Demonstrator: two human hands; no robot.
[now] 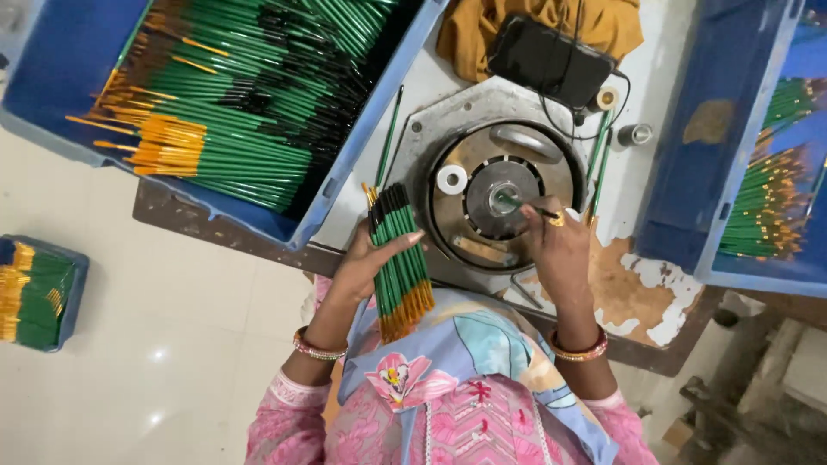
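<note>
My left hand point(366, 258) grips a bundle of green-handled paint brushes point(401, 258) with gold ferrules and black ends, held upright over the table's front edge. My right hand point(560, 250) pinches a single green brush point(525, 205) and holds its tip at the centre of a round metal machine head point(500, 194) set in a grey plate. A small white ring point(451, 179) lies on that disc to the left.
A large blue crate point(345, 164) full of green brushes sits at upper left, another blue crate point(741, 172) at right, a smaller one point(39, 293) on the floor at left. A black device point(551, 56) rests on mustard cloth behind the machine. Loose brushes point(599, 164) lie beside it.
</note>
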